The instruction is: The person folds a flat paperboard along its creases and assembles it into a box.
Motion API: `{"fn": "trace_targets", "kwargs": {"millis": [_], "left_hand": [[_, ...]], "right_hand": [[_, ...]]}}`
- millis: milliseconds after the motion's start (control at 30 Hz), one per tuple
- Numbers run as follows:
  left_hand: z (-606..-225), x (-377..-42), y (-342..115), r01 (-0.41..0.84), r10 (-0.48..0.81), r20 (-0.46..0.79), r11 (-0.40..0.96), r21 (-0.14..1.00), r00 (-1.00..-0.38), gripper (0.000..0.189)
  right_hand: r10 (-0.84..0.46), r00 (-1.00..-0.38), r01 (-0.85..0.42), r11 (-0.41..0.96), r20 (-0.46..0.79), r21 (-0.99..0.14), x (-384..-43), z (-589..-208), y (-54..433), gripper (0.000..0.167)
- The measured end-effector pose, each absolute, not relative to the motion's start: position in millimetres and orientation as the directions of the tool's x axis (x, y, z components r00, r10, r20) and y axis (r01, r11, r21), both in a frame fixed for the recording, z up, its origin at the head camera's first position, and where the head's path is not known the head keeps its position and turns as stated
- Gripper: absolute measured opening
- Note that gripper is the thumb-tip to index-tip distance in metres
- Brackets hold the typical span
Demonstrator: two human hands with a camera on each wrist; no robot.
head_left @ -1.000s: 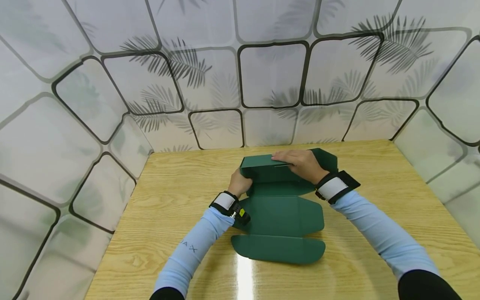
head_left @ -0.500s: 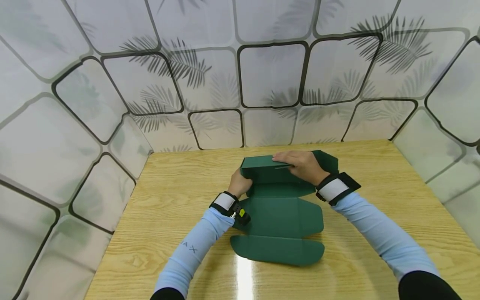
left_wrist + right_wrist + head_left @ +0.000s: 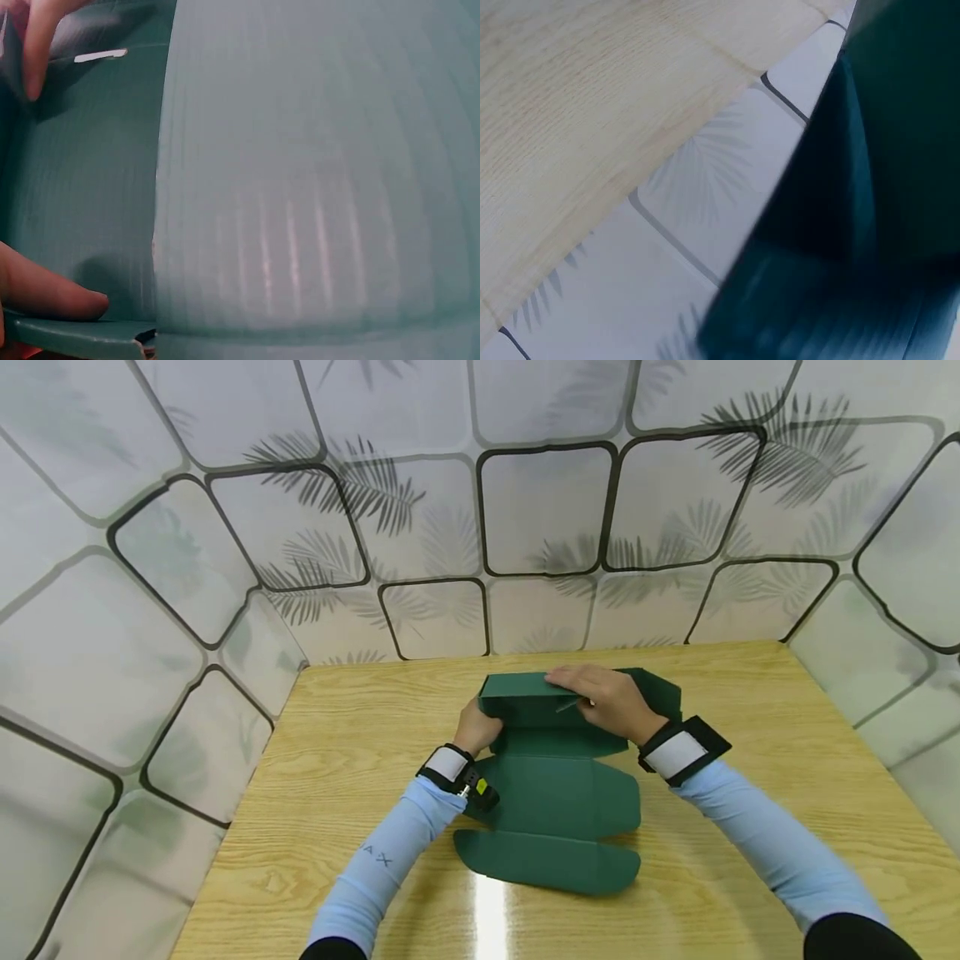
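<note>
We take all clock directions from the head view, with 12 o'clock at the far table edge. The green cardboard box (image 3: 551,789) lies partly folded on the table (image 3: 360,718), just below the view's center. At its left end, toward 10 o'clock, the left hand (image 3: 477,727) pinches the side wall: in the left wrist view, one finger lies inside and the rest wrap outside. At 1 o'clock, the right hand (image 3: 606,700) lays its fingers over the raised section (image 3: 517,685) and grips a small flap there. Within the folded part, the left wrist view shows fingers of both hands and a short white mark (image 3: 101,55); we cannot tell whether it is a slit.

We note a matte dark green surface with faint parallel ribs. A middle panel with tapered side flaps lies toward us, ending at 6 o'clock in a front flap (image 3: 547,864) with rounded ends.

The left wrist strap (image 3: 448,764) and its attached device (image 3: 482,789) cover part of the left side flap. The right hand hides part of the raised section; the right wrist strap (image 3: 681,753) sits at 2 o'clock. Light blue sleeves (image 3: 390,860) enter from 7 and 5 o'clock. At 12 o'clock stands a leaf-patterned wall covering (image 3: 544,510).
</note>
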State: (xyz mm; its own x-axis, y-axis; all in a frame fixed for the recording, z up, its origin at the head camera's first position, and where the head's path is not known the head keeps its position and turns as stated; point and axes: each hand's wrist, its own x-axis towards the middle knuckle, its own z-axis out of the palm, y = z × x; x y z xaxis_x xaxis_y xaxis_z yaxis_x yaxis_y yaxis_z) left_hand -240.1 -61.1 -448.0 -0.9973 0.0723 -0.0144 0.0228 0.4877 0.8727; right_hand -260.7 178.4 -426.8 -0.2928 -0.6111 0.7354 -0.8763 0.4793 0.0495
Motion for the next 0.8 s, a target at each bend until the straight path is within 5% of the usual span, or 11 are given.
{"fn": "trace_targets", "kwargs": {"millis": [100,200,533,667,800], "left_hand": [[-446.8,-243.2,-64.5,0.006,0.050,-0.019,0.470,0.883,-0.999,0.042],[-445.3,-248.2,-70.3,-0.015,0.022,-0.028,0.448,0.894,-0.999,0.038],[-431.0,-263.6,-87.7,-0.053,-0.062,-0.034,0.328,0.943,-0.997,0.028],[-423.8,-265.3,-86.9,-0.087,-0.056,-0.075,0.255,0.963,-0.996,0.029],[-419.3,-264.7,-83.1,-0.118,-0.029,-0.114,0.180,0.977,-0.993,0.034]], "right_hand": [[-0.587,-0.295,-0.879,0.476,0.754,0.026,-255.8,-426.5,185.5,0.060],[-0.516,-0.265,-0.882,0.471,0.815,0.012,-252.0,-425.2,192.8,0.042],[-0.210,-0.044,-0.905,0.423,0.977,0.050,-237.3,-452.2,199.4,0.029],[-0.200,-0.100,-0.912,0.410,0.975,-0.010,-233.9,-471.7,203.0,0.031],[-0.244,-0.176,-0.930,0.360,0.954,-0.079,-234.7,-480.2,205.4,0.055]]}}
